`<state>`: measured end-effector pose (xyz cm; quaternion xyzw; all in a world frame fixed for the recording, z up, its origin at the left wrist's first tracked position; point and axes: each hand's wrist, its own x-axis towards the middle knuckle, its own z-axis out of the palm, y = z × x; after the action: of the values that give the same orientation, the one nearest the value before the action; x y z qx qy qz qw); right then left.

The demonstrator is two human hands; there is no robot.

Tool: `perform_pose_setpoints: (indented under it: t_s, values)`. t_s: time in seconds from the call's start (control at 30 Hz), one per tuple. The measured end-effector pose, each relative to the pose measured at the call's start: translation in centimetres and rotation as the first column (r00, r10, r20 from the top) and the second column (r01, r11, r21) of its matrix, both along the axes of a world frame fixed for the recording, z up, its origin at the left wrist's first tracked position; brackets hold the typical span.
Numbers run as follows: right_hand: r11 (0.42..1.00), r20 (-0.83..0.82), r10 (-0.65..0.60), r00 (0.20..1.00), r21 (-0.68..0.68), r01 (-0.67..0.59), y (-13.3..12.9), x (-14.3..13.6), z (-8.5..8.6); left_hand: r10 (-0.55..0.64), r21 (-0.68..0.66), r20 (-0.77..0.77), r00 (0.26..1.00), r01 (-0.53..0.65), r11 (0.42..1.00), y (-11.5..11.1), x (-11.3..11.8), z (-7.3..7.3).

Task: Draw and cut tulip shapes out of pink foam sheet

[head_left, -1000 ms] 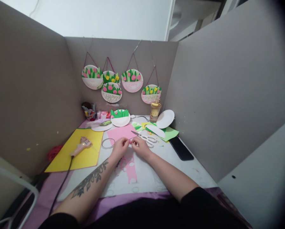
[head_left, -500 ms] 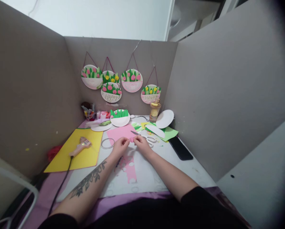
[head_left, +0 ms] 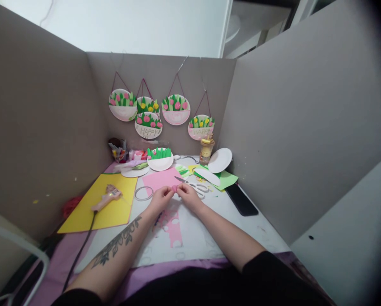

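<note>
Grey panels (head_left: 279,127) are flanking my feed — left fingers (head_left: 170,191) and right fingers (head_left: 179,190) are pinching pink paper (head_left: 174,188); tugging could tear it.

Light: soft, diffuse; brightest on pale wall (head_left: 152,27) beyond left hand (head_left: 162,199). Grey partition (head_left: 43,110), further left: dim. Far right of right hand (head_left: 189,197): blurred black vignette.

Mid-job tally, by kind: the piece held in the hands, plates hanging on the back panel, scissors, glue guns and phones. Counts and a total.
Pink piece, pinched between left hand and right hand: 1
Hanging plates: 5
Scissors: 1
Glue gun: 1
Phone: 1
Total: 9
</note>
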<state>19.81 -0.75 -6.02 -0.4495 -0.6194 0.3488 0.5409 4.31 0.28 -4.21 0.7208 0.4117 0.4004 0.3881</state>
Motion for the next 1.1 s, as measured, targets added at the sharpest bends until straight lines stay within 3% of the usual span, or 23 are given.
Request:
perform_pose_setpoints:
  t_s: [0.13, 0.4, 0.8, 1.0, 1.1]
  values:
    - [0.999, 0.008, 0.014, 1.0, 0.03, -0.014, -0.2, 0.01, 0.23, 0.06, 0.07, -0.073, 0.996, -0.055, 0.996, -0.27, -0.03, 0.39]
    - [0.999, 0.007, -0.045, 0.999, 0.006, 0.045, 0.09, -0.01, -0.17, 0.045, 0.113, -0.114, 0.992, -0.032, 0.993, -0.59, 0.01, 0.76]
    - [0.995, 0.09, -0.083, 0.992, 0.055, 0.079, -0.06, -0.26, -0.26, 0.032, 0.058, -0.098, 0.995, -0.027, 0.998, -0.43, 0.13, 0.3]
    - [0.997, -0.028, -0.064, 0.998, -0.054, 0.062, 0.26, 0.11, -0.28, 0.079, -0.018, -0.039, 0.996, -0.08, 0.997, -0.24, 0.06, 0.31]
    - [0.997, -0.047, -0.067, 0.997, -0.037, 0.065, 0.18, 0.19, -0.03, 0.079, -0.051, -0.01, 0.997, -0.08, 0.996, -0.17, 0.0, 0.18]
